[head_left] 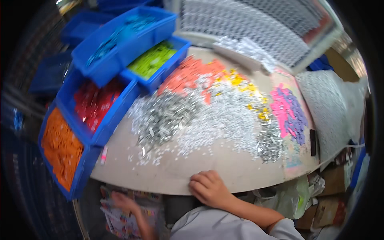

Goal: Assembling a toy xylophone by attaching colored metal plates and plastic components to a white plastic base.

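My right hand (209,189) rests on the near edge of the pale table (160,174). Its fingers are curled in, and whatever they may hold is hidden. Below the table's edge to the left, my left hand (126,203) is over a stack of colourful printed packets (114,218); motion smears its fingers. Across the table spread heaps of small pieces: shiny silver strips (170,118), small white pieces (224,124), coral pieces (190,74), yellow pieces (236,78), pink pieces (281,110) and purple pieces (295,116).
Blue bins on the left hold orange pieces (60,144), red pieces (96,106), green pieces (154,60) and blue pieces (120,36). A tray of white pieces (244,56) stands at the back. On the right are a large translucent bag (326,108) and a dark bar (313,143).
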Demonstrator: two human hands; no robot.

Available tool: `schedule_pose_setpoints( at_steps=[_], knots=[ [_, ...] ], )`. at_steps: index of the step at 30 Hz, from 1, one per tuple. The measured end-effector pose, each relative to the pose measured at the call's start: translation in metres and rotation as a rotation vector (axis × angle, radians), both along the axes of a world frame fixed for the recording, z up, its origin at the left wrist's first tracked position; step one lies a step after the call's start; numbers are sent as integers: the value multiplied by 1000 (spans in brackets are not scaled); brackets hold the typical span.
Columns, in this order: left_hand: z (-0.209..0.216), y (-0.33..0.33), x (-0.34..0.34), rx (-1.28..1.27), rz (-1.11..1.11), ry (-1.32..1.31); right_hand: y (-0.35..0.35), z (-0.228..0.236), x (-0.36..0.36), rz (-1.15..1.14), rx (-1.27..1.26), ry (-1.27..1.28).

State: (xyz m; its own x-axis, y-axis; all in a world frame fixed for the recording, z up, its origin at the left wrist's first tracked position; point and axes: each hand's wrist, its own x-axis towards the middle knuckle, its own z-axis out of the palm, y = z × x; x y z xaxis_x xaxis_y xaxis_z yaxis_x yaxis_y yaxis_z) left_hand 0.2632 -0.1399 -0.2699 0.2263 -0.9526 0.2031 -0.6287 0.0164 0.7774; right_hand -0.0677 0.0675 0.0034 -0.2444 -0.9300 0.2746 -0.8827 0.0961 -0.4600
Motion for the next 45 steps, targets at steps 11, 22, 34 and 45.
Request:
schedule_pose_setpoints(
  at_steps=[11, 22, 34, 45],
  knots=[
    [253, 63, -184, -359, -1044, 220, -30, 61, -140, -118, -379, 240],
    [254, 94, -234, -254, -1133, 93, -62, 29, -427, -694, -244, 313],
    [260, 89, -234, -76, -1050, -32, -66, 25, -488, -860, -605, -224],
    [255, 86, -227, -125, -1067, 98, -27, 105, -400, -593, -606, -735]
  ],
)
